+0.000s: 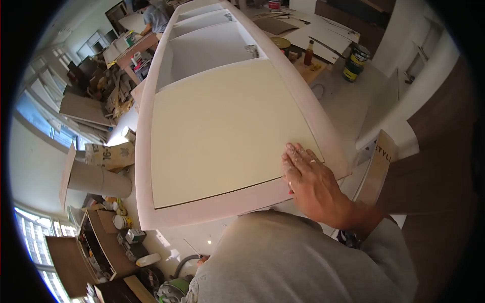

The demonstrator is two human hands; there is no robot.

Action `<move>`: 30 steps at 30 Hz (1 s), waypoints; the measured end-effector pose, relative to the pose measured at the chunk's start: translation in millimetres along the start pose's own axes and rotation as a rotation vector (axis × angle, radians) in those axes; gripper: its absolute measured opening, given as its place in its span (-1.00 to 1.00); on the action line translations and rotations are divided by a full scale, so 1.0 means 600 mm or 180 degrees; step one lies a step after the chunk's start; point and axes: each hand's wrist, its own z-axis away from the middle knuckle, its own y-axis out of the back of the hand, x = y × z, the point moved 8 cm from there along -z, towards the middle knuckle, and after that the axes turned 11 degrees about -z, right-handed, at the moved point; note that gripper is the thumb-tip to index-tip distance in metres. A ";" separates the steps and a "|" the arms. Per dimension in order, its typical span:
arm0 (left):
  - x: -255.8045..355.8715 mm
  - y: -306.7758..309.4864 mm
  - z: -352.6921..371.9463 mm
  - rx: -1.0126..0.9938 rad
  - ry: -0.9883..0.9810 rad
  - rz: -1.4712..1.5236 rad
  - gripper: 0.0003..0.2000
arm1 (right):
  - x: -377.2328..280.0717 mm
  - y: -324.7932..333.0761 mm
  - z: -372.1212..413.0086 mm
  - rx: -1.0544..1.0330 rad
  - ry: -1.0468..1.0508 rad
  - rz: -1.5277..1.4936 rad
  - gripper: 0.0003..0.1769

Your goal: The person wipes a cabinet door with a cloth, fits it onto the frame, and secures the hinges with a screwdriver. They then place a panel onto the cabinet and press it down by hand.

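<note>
A cream door panel (227, 131) sits in the pale pinkish frame of a long cabinet (144, 166), with a thin dark gap along its near edge. My right hand (313, 179) lies on the panel's near right corner, fingers stretched out and dusted with white. A small red bit shows beside its thumb; I cannot make out what it is. Low down, mostly behind my grey shirt, only a little of my left hand (203, 259) shows, closed at the base of a thin metal shaft (191, 247) that looks like a screwdriver's.
Beyond the panel are uncovered compartments (212, 50) with metal hinges (251, 51). Paint cans (356, 63) and a bottle (308, 53) stand at the right. Boxes and containers (135, 236) clutter the lower left, near a dark hose (184, 263). Another person (155, 19) is at the far left.
</note>
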 end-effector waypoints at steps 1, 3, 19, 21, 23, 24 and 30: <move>-0.001 0.020 -0.005 0.0019 -0.0032 -0.0030 -0.86 | 0.002 0.003 0.019 0.0044 -0.0028 -0.0167 -0.43; -0.002 0.060 -0.013 0.0079 -0.0079 -0.0121 -0.86 | 0.011 0.009 0.045 0.0161 -0.0017 -0.0358 -0.44; 0.038 0.183 0.065 0.0081 -0.0048 -0.0325 -0.82 | 0.047 0.055 0.105 0.0556 0.0510 -0.1192 -0.56; 0.043 0.162 0.075 0.0048 -0.0024 -0.0275 -0.81 | 0.059 0.060 0.090 0.0575 0.0501 -0.1517 -0.60; 0.046 0.141 0.082 0.0005 0.0002 -0.0219 -0.81 | 0.064 0.062 0.078 0.0615 0.0547 -0.1719 -0.64; 0.049 0.131 0.085 -0.0012 0.0009 -0.0177 -0.80 | 0.065 0.062 0.073 0.0644 0.0603 -0.1758 -0.65; 0.054 0.077 0.099 -0.0099 0.0094 0.0028 -0.78 | 0.055 0.066 0.063 0.0675 0.0732 -0.1547 -0.67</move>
